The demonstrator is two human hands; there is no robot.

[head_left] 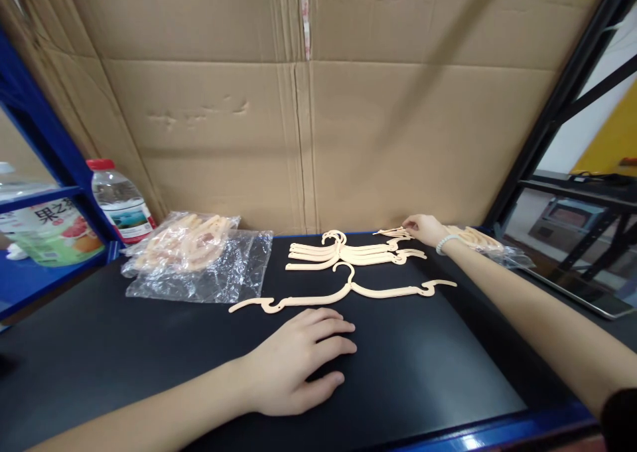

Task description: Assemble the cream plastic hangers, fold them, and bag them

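Left hand [293,359] flat, palm down; right hand [423,229] stretched forward, fingers curled

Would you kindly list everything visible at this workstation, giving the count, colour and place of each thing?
single hanger: one, cream, flat on the mat just beyond the left hand.
stack of hangers: several, count unclear, cream, mid-mat behind the single hanger.
far hangers: a few, cream, under the right fingertips.
bag of hangers: one clear bag, cream contents, left on the mat.
empty bags: clear plastic, count unclear, beside and under it.
right-side bag: clear, cream hangers inside, behind the right wrist.
water bottle: one, clear with red cap, far left.
cardboard: brown sheets, along the back.
mat: one, black, covering the bench.
left hand: palm down, resting on the mat.
right hand: white bead bracelet, touching the far hangers.
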